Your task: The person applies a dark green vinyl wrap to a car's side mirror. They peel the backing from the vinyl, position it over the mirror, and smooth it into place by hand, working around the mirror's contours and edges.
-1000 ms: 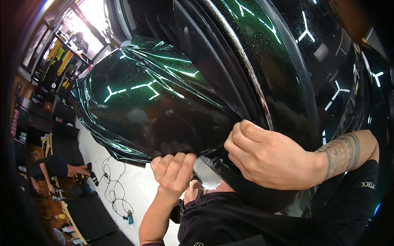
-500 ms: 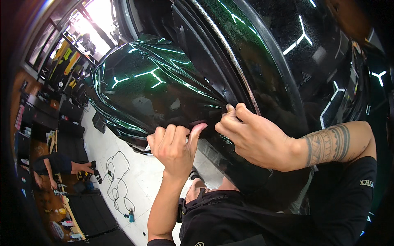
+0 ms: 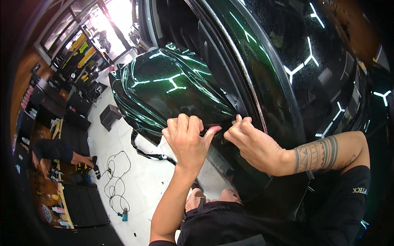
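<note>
A car's side mirror (image 3: 164, 98) is covered in glossy dark green vinyl wrap film (image 3: 186, 74), creased in folds toward the door side and the outer end. My left hand (image 3: 186, 137) has its fingers curled over the film at the mirror's near lower edge, thumb stretched to the right. Beside it, my right hand (image 3: 256, 147) pinches the film close to the mirror's base, where the folds gather to a point. Both sets of fingertips are partly hidden. A loose strip of film (image 3: 150, 153) hangs below the mirror at the left.
The car door (image 3: 250, 172) and windshield (image 3: 328, 53) lie to the right. A dark box (image 3: 111, 117), a looped cable (image 3: 117, 178) and a teal tool (image 3: 124, 215) are on the pale floor. Another person (image 3: 55, 153) bends over a workbench (image 3: 61, 205) at the far left.
My view has shifted, so the mirror and both hands appear farther right in it. Both hands keep their grip on the film. The hanging strip shows more fully below the mirror.
</note>
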The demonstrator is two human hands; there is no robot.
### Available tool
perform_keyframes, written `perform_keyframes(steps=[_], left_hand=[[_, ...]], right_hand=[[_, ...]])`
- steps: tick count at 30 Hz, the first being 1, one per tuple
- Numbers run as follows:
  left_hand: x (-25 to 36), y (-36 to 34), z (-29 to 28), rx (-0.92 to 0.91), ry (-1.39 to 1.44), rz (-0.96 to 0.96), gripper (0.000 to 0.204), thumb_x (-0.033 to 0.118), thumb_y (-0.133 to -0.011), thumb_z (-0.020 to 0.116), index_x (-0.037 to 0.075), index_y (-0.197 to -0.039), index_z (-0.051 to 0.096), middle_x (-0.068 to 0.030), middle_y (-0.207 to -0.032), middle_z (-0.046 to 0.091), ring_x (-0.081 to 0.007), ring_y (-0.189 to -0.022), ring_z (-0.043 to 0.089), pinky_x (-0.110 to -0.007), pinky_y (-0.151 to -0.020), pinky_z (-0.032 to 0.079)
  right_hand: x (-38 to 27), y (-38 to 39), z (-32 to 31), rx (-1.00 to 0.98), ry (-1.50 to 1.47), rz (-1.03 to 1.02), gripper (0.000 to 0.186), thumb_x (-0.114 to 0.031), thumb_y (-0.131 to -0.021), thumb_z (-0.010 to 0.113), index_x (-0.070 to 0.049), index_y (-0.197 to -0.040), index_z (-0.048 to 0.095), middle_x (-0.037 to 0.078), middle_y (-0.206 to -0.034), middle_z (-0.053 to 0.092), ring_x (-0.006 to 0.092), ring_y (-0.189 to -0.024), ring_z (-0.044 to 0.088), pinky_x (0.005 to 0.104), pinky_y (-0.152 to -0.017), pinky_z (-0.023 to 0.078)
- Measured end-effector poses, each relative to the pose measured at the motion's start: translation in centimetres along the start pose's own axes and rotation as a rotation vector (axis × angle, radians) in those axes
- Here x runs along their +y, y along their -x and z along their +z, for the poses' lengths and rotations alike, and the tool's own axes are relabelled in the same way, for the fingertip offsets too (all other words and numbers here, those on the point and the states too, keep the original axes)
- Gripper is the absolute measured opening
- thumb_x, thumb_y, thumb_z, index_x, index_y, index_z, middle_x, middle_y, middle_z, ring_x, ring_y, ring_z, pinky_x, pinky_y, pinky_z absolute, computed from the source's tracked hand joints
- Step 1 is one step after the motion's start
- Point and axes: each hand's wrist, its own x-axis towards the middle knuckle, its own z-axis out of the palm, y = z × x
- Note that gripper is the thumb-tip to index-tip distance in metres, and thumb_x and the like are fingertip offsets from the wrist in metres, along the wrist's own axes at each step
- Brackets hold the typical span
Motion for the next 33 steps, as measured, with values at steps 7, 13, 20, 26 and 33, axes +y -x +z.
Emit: perform_keyframes(steps=[7,13,20,26,33], left_hand=[[2.0,0.3,1.7,0.044,-0.006,-0.029,0.042,0.036,-0.058,0.087,0.017,-0.076,0.055,-0.0018,-0.089,0.049,-0.0262,-0.093,0.045,-0.043,-0.081,0.026],[1.2,2.1,2.6,0.086,0.008,-0.036,0.043,0.037,-0.054,0.089,0.018,-0.076,0.057,0.0002,-0.088,0.05,-0.0253,-0.094,0.044,-0.044,-0.081,0.026],[1.6,3.1,2.9,0.117,0.005,-0.067,0.042,0.035,-0.049,0.089,0.022,-0.073,0.057,0.0021,-0.091,0.051,-0.0245,-0.094,0.044,-0.045,-0.081,0.026],[1.0,3.7,4.2,0.191,0.066,-0.039,0.048,0.026,-0.048,0.092,0.019,-0.08,0.057,-0.0022,-0.096,0.048,-0.0276,-0.097,0.043,-0.044,-0.082,0.025],[1.0,5.0,6.6,0.352,0.09,0.0,0.053,0.027,-0.056,0.094,0.019,-0.091,0.054,-0.0038,-0.1,0.044,-0.0269,-0.096,0.039,-0.041,-0.084,0.026]], right_hand=[[4.7,3.2,-3.5,0.347,-0.877,0.014,0.046,-0.018,-0.078,0.067,0.01,-0.114,0.065,0.02,-0.104,0.062,0.0332,-0.113,0.059,0.0498,-0.107,0.04],[5.9,3.8,-6.8,1.364,-0.998,0.072,0.023,-0.004,-0.073,0.077,0.001,-0.095,0.073,0.012,-0.092,0.07,0.026,-0.083,0.07,0.0295,-0.061,0.052],[7.9,6.3,-7.1,0.875,-1.326,-0.002,0.029,-0.005,-0.074,0.068,-0.003,-0.103,0.072,0.008,-0.087,0.068,0.023,-0.072,0.066,0.0312,-0.061,0.054],[11.2,-2.8,-1.3,0.7,-1.588,0.416,0.026,0.008,-0.074,0.066,-0.001,-0.096,0.056,0.011,-0.091,0.065,0.024,-0.077,0.067,0.033,-0.065,0.052],[12.3,-14.1,0.9,0.885,-0.582,0.174,0.01,-0.007,-0.075,0.063,0.0,-0.081,0.065,0.008,-0.095,0.058,0.0235,-0.092,0.058,0.0342,-0.08,0.048]])
